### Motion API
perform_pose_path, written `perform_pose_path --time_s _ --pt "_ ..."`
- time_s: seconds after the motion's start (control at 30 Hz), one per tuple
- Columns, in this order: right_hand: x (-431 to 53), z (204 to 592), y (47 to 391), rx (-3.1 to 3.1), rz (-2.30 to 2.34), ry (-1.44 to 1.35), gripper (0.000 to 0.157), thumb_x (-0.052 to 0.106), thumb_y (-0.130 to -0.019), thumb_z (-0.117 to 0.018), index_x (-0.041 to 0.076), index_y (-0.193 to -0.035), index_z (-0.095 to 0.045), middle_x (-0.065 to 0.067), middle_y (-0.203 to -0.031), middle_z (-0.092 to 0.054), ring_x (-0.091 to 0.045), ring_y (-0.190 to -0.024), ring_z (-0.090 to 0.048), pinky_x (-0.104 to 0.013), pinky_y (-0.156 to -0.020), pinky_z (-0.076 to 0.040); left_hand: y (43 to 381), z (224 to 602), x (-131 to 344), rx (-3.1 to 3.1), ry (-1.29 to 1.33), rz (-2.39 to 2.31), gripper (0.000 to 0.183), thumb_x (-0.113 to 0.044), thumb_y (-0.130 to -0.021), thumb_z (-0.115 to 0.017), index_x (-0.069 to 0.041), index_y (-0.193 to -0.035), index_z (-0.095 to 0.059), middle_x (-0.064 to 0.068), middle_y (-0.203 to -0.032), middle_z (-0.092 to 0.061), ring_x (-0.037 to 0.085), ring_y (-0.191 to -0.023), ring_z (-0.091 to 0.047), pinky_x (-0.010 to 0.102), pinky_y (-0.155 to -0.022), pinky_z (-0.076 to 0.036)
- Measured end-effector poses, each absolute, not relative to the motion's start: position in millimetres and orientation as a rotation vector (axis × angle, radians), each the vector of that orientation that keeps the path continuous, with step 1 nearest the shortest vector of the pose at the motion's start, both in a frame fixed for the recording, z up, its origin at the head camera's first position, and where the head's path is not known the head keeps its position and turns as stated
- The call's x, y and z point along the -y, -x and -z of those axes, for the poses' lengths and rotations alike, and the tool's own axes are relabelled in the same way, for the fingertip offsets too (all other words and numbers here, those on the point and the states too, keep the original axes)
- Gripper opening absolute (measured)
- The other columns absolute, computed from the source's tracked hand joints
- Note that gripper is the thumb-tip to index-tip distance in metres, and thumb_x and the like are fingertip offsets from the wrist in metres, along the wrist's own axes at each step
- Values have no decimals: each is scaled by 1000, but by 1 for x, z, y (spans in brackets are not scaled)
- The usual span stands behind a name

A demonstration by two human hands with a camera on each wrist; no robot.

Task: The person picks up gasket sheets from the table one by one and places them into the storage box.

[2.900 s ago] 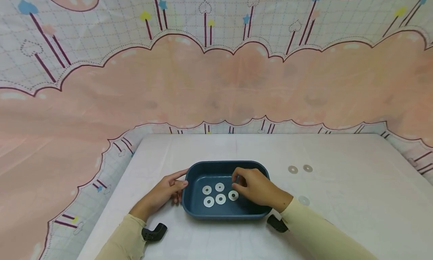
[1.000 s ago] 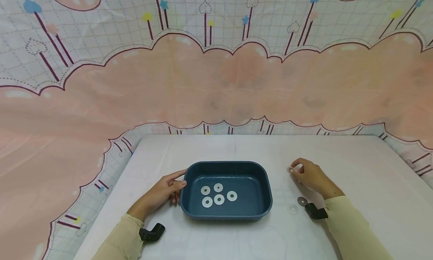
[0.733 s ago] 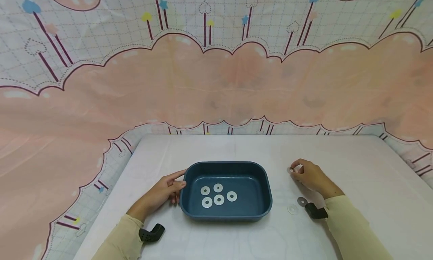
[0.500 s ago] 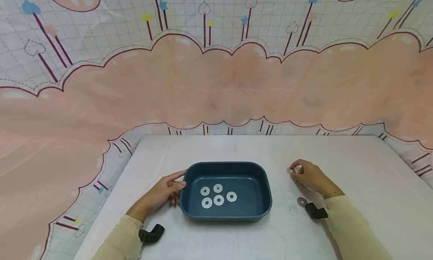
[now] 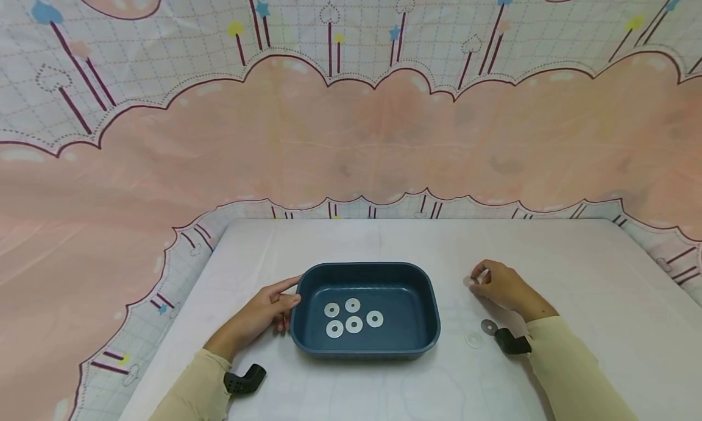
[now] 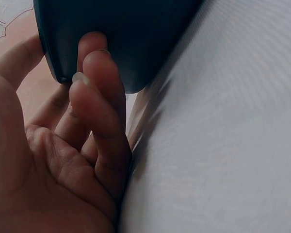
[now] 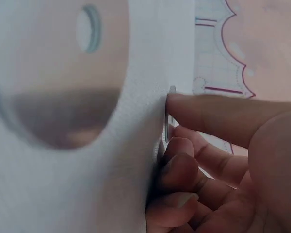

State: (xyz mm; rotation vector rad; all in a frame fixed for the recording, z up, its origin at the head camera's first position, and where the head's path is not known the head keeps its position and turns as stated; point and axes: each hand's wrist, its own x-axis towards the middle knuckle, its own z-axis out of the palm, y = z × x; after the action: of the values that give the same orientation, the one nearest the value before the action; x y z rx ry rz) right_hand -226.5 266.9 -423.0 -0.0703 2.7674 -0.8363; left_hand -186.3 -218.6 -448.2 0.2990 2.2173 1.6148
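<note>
A dark blue rectangular tray (image 5: 406, 336) stands on the white table, with several silver flat washers (image 5: 353, 325) lying flat in its left and middle part. My left hand (image 5: 259, 314) grips the tray's left end, thumb at the rim and fingertips against the outer wall, as the left wrist view shows. To the right of the tray, my right hand (image 5: 507, 292) is low over the table. It pinches a washer (image 7: 167, 124), seen nearly edge-on in the right wrist view, between thumb and fingers. Another washer (image 5: 489, 327) lies flat on the table by the right wrist.
A faint pale ring shape (image 5: 473, 340) shows on the white tabletop (image 5: 351, 387) left of that loose washer. Black wrist cameras (image 5: 245, 379) sit under both forearms. A patterned cloth (image 5: 351, 141) hangs behind the table.
From over the tray my right hand has moved right to the tabletop, leaving washers in the tray. In the last half second its thumb shifts slightly at the washer. My left hand stays put.
</note>
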Motion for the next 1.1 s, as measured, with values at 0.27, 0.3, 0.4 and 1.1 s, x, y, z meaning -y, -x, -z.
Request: perform_pose_path --time_s 0.27,0.3,0.4,1.1 --pt "-265 423 228 -2728 836 97 29 13 -92 -68 -1 -114 -55 -10 -87 -52 -22 -79 -52 -31 -63 -44 185 449 219 -2215 -292 -1611 63 -31 -102 -56 -9 -156 -32 2 -69 -63 15 -61 -60 29 -57 -53" --pt "-265 423 229 -2729 832 95 29 12 -92 -68 -1 -114 -55 -10 -87 -52 -22 -79 -52 -31 -63 -44 185 449 219 -2214 -281 -1612 62 -31 -102 -56 -10 -156 -33 2 -69 -63 15 -60 -61 29 -57 -53" --pt "-264 425 230 -2736 828 118 30 10 -91 -68 -1 -115 -53 -11 -89 -52 -23 -81 -53 -31 -67 -45 185 449 220 -2211 -295 -1615 63 -31 -103 -55 -9 -156 -32 2 -69 -63 15 -60 -60 29 -57 -53" --pt "-257 419 226 -2718 855 177 29 6 -91 -67 7 -115 -52 -14 -97 -59 -23 -83 -56 -32 -68 -50 189 450 217 -2213 -297 -1613 62 -32 -103 -54 -10 -156 -32 2 -72 -64 14 -60 -60 29 -58 -54"
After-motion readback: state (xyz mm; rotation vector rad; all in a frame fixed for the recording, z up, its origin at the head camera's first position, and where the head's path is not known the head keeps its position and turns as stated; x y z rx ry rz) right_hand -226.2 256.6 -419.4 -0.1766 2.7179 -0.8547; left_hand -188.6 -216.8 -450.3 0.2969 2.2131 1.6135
